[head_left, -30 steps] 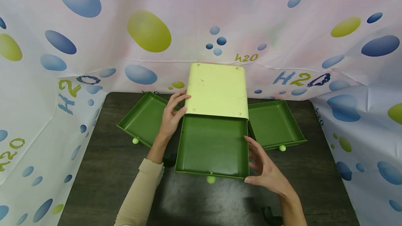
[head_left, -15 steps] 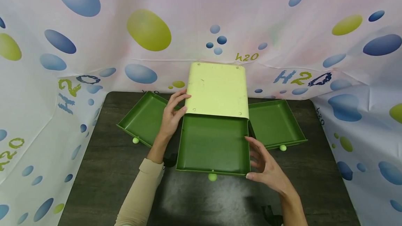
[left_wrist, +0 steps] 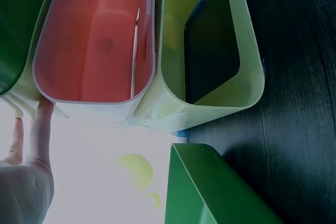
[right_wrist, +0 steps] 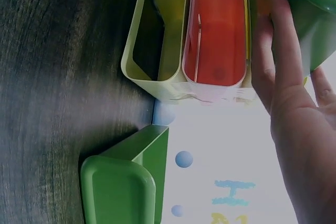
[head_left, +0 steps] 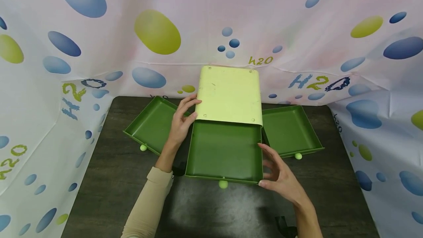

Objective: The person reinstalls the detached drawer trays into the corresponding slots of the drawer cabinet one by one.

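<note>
Middle drawer (head_left: 226, 151) jutting from near side of yellow cabinet (head_left: 229, 94); right hand (head_left: 282, 179) clamped on drawer's right front corner; left hand (head_left: 181, 120), fingers apart, touching cabinet's left edge; left drawer (head_left: 150, 126), right drawer (head_left: 289, 129) flanking cabinet.

Right hand (right_wrist: 296, 98) at right, fingers against green drawer (right_wrist: 317, 32), cut off by frame's top corner. Leftward: red shell (right_wrist: 220, 35), open-ended, thin gap in its wall; yellow shell (right_wrist: 177, 9) just beside. Dark grained table (right_wrist: 47, 87), left; second drawer (right_wrist: 118, 192) on it, lower left. Dotted white backdrop (right_wrist: 231, 150) beyond.
</note>
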Demonstrator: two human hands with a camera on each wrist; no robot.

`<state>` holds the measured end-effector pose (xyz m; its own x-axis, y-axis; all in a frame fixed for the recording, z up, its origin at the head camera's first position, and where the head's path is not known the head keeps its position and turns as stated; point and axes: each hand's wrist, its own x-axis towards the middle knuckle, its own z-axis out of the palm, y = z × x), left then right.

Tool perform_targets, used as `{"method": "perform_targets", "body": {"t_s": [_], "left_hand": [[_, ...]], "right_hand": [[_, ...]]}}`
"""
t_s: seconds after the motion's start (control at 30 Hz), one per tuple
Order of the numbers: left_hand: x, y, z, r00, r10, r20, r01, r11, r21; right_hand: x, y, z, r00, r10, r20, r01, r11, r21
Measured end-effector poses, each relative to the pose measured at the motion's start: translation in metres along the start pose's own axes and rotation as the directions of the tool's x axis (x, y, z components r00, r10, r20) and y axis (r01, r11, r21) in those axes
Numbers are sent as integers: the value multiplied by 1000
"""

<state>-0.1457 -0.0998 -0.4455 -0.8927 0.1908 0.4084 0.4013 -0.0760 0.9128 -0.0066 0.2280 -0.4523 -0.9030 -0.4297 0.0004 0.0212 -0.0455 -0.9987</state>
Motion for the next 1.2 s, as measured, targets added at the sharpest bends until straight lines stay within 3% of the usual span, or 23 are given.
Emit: {"method": "perform_targets", "body": {"t_s": [0.2,0.57,0.77,1.2], "left_hand": [[0,1,1,1000,-1,-5,1,1000,-17],[-2,-29,-5,1000,10,-9,-10,999,-34],[-2,-30,-5,1000,25,-7,-26,998,-49],[1,-28,-4,999,31,-15,-31,999,-43]], "right_hand": [[-1,-1,-2,999,-30,-20,29,999,-26],[1,-5,-1,997,42,-60,-49,992,-117],[0,-2,-1,999,45,-19,-46,998,-47],[2,-2,-4,999,31,-35,-35,994,-103]]}}
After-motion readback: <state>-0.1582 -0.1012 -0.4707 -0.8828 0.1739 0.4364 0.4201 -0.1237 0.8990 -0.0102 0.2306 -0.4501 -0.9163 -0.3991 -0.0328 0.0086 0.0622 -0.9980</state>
